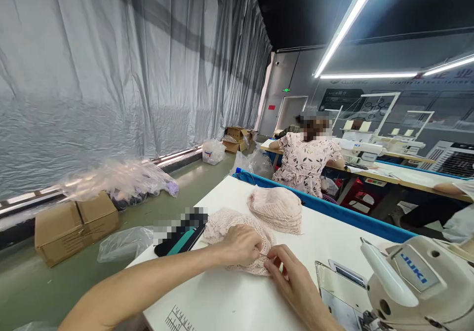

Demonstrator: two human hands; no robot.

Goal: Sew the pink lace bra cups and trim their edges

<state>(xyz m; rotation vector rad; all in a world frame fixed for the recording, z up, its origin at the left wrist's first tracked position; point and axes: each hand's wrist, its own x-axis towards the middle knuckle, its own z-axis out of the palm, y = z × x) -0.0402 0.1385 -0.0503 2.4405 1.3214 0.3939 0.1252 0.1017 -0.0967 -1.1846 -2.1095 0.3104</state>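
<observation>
A pale pink lace piece (222, 222) lies bunched on the white table top, under both hands. My left hand (242, 244) rests on it with fingers curled into the lace, closed on it. At its near right edge, my right hand (291, 276) pinches the lace between thumb and fingers. The fingertips of the two hands are close together. Just beyond lies a neat stack of similar lace pieces (276, 207), apart from my hands.
A JUKI sewing machine (414, 276) stands on the right of the white table (222, 296). A black and teal object (181, 239) lies at the left edge. A cardboard box (76, 225) and plastic bags are on the floor. A person (309, 163) sits ahead at another table.
</observation>
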